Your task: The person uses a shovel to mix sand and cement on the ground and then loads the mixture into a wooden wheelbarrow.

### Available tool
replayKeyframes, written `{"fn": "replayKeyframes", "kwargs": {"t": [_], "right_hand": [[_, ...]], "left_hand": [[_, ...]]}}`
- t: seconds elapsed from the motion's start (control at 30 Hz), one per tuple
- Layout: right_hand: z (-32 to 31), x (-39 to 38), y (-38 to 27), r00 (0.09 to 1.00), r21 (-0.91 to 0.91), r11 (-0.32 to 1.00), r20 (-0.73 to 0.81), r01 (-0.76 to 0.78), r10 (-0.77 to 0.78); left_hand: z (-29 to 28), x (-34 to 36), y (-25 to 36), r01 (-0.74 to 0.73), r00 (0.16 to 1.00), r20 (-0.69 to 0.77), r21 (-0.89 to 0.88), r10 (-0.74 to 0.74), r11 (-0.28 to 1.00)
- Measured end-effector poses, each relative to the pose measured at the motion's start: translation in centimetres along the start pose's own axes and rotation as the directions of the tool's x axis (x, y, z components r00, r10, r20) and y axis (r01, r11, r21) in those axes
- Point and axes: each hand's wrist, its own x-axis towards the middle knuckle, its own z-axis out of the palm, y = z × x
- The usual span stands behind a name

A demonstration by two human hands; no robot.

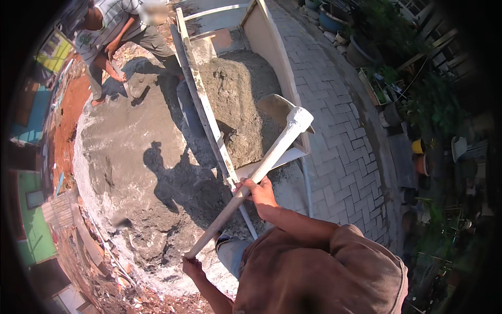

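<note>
Both hands, L [192,267] & R [257,189], grip shovel [261,167] over mortar-filled wheelbarrow [272,47].

bg: co-worker [112,36] crouched w/ trowel | brick paving [340,131] | potted plants [361,47] (far right edge)

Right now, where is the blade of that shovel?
In the head view, the shovel blade sits right of centre, inside the wheelbarrow, resting on the grey mix near its right wall, beside the brick paving.
</note>
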Motion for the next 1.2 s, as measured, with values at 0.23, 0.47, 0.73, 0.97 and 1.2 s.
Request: {"fn": "replayKeyframes", "kwargs": {"t": [0.23,0.47,0.73,0.97,1.2], "right_hand": [[-6.4,-1.3,-0.6,0.966,0.083,0.992,-0.236,-0.09,0.107],[-13.2,-1.4,4.0,0.882,0.166,0.976,-0.427,-0.141,0.2],[-18.1,-2.6,11.1,0.821,0.226,0.954,-0.494,-0.198,0.287],[-9.5,-4.1,1.7,0.975,0.181,0.978,-0.177,-0.102,0.134],[-0.2,-6.4,-1.3,0.937,-0.244,0.951,0.243,-0.19,0.25]], "left_hand": [[0.7,-2.7,-3.4,-0.041,0.976,-0.17,0.483,0.14,0.875],[3.7,-6.8,6.7,-0.597,0.618,0.372,0.795,0.693,0.105],[2.4,-11.1,10.5,-0.543,0.6,0.603,0.789,0.525,-0.286],[0.9,-10.3,11.7,-0.668,0.571,0.292,0.709,0.767,0.227],[-10.3,-11.9,5.1,-0.525,0.795,0.168,0.672,0.583,0.523]]}}
